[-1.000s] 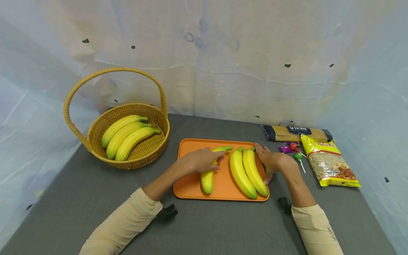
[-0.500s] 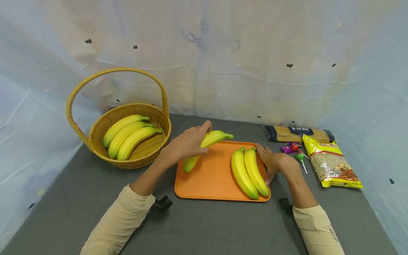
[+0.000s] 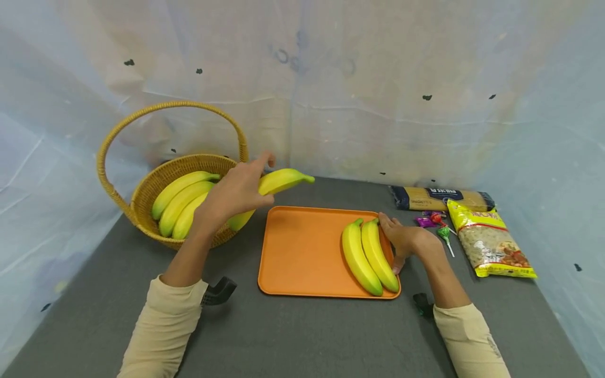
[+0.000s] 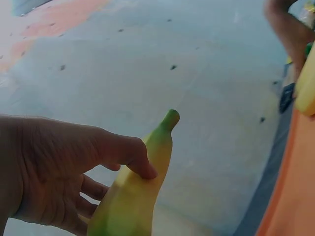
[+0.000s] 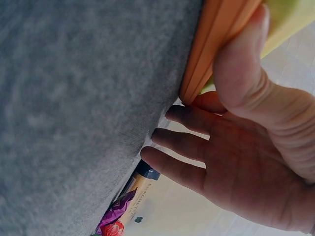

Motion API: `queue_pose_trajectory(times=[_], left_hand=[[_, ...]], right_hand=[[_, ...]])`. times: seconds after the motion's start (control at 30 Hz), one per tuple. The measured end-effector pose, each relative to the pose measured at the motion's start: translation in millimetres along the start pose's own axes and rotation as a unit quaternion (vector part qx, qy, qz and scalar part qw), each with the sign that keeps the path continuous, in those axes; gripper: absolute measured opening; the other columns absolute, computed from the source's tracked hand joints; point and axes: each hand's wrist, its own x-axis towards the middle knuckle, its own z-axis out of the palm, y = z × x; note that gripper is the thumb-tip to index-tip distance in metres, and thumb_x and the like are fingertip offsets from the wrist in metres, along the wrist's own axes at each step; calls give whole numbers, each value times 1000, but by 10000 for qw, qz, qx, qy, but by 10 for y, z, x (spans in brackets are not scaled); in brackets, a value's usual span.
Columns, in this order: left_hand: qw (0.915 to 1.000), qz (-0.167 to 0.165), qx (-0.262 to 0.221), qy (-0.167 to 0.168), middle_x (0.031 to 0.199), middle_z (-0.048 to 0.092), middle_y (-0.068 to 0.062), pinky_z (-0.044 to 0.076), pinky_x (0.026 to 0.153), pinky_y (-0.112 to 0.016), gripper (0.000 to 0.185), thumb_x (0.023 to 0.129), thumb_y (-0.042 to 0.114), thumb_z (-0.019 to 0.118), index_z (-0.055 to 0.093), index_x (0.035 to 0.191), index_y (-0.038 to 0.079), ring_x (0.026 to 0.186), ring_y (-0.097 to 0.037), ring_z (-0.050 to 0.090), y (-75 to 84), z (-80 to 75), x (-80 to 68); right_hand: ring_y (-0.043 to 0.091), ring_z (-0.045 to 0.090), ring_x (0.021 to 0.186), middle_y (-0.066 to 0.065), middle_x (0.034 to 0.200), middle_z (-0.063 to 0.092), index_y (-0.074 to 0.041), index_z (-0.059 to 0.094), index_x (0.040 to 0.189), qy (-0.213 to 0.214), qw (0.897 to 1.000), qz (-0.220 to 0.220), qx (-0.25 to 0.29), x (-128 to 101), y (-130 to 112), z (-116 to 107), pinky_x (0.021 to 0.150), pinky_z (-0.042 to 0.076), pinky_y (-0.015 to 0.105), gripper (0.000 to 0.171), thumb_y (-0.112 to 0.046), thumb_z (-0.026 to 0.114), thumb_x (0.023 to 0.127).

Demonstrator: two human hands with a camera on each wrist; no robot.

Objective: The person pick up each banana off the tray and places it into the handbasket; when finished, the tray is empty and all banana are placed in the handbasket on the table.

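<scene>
Left hand (image 3: 232, 195) gripped banana (image 3: 269, 190) mid-length, aloft beside basket (image 3: 142, 197) rim. Right hand (image 3: 405, 239), fingers relaxed, steadied orange tray (image 3: 302, 252) edge. Risk: smooth peel slipping from thumb-and-finger hold, or banana tip clipping basket handle.

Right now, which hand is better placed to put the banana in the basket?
The left hand, most likely. It already grips the banana beside the basket. The right hand is far off, resting on the tray edge by two other bananas.
</scene>
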Motion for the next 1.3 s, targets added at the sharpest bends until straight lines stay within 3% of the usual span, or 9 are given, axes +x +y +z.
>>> queue_pose_trajectory(times=[0.1,0.23,0.33,0.47,0.57,0.7,0.8,1.03,1.3], left_hand=[[9996,-171,24,236,93,66,-16,31,53,-31,54,86,13,72,45,132,9,52,-16,31,-105,-111,-48],[9982,-461,7,384,102,67,-21,36,55,-33,53,85,13,71,44,130,8,54,-19,38,-222,-250,-112],[9972,-630,22,414,93,66,-20,39,57,-34,52,85,15,70,44,130,8,56,-22,45,-290,-338,-162],[9953,-845,58,467,101,68,-22,42,60,-36,53,89,16,72,42,132,8,64,-26,54,-386,-429,-210],[9930,-1068,96,492,115,68,-28,43,60,-38,53,92,16,71,41,134,5,68,-30,57,-483,-482,-230],[9881,-1397,311,567,133,62,-33,50,69,-48,51,95,16,71,43,136,2,86,-41,64,-650,-526,-254],[9840,-1562,540,668,137,59,-36,52,80,-56,51,96,14,71,46,138,-1,103,-50,63,-789,-540,-275],[9737,-1879,792,1021,129,60,-37,44,65,-50,47,94,3,65,49,138,-6,72,-38,53,-1098,-505,-312],[9684,-2185,610,1035,132,55,-39,43,90,-72,49,95,-3,61,47,141,-7,111,-57,53,-1420,-369,-356]], right_hand=[[53,14,159,32,172,-5,0,-12,165,9,10000,-7,-12,8,-4,-1,120,30,71,150,-30,97,67],[52,16,159,32,172,-6,-1,-13,165,-20,10000,43,23,19,-4,-4,120,32,70,149,-30,96,68],[52,16,158,31,172,-6,-1,-13,166,-33,10000,43,57,23,-3,-3,119,33,69,149,-30,96,68],[52,13,159,31,172,-6,-1,-13,166,-31,10000,33,85,10,3,-6,120,31,70,149,-29,96,68],[52,13,160,31,173,-6,-2,-13,166,-42,9999,59,114,3,3,-12,121,30,70,148,-28,96,69],[52,13,160,31,173,-6,-2,-13,166,-40,9999,64,110,6,0,-16,121,29,70,148,-28,96,69],[52,12,159,31,172,-6,-1,-13,166,-58,9999,48,96,4,5,-17,121,28,71,149,-28,96,68],[52,12,159,30,173,-7,-1,-13,166,-67,9999,20,87,20,13,-10,121,29,71,149,-29,96,68],[51,9,160,30,172,-8,-1,-13,165,-77,9999,-22,72,34,2,-10,120,29,71,149,-29,96,68]])
